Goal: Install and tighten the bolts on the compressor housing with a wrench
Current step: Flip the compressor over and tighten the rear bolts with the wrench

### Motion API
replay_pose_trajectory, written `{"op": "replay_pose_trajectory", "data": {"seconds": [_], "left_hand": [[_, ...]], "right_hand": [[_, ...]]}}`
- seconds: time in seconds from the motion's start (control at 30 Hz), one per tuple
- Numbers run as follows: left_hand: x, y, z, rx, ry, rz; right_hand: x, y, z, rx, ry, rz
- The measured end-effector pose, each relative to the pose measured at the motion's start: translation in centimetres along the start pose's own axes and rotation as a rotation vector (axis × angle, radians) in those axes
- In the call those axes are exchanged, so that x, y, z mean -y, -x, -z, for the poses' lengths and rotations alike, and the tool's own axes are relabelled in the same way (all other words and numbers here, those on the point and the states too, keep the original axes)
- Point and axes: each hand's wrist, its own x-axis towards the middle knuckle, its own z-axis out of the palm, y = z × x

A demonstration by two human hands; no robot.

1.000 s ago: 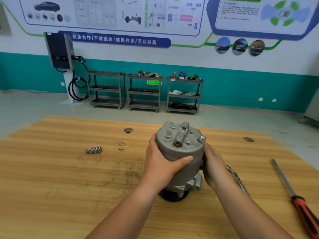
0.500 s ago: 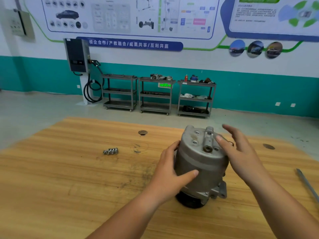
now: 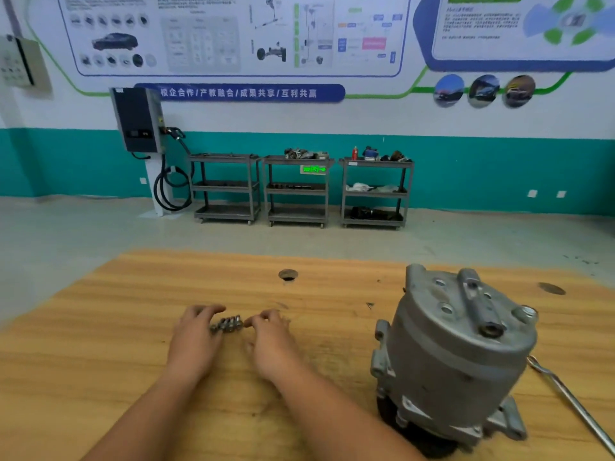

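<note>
- I'm collecting the bolts (image 3: 226,324): left hand (image 3: 195,339) resting loosely spread beside them, right hand (image 3: 271,341) curling at them, grip unclear.
- Next I'm needing one bolt carried to the compressor housing (image 3: 456,357).

Counted 2 hands: left hand (image 3: 194,341), right hand (image 3: 273,341). About 4 bolts (image 3: 227,324) in one cluster, exact tally lost to blur. 1 compressor housing (image 3: 459,354). 1 wrench (image 3: 572,400). 1 table (image 3: 100,327). 3 shelf carts (image 3: 298,191). 1 wall charger (image 3: 138,119).

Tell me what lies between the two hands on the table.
The head view shows a small cluster of bolts on the table between the left hand and right hand.
</note>
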Motion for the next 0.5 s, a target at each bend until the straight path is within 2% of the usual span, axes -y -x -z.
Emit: {"op": "replay_pose_trajectory", "data": {"seconds": [0.07,0.17,0.27,0.5], "left_hand": [[1.5,-1.2,-0.4,0.088,-0.135,0.005],[2.2,-2.2,-0.9,0.133,-0.210,-0.090],[2.5,-2.7,-1.1,0.174,-0.171,-0.173],[2.4,-1.4,-1.4,0.195,-0.078,-0.220]], "right_hand": [[0.0,-2.3,-1.3,0.003,0.044,0.014],[0.3,-4.7,-2.3,-0.014,0.101,0.067],[0.3,-5.9,-2.8,0.011,0.166,0.113],[0.3,-4.3,-3.3,-0.031,0.162,0.095]]}}
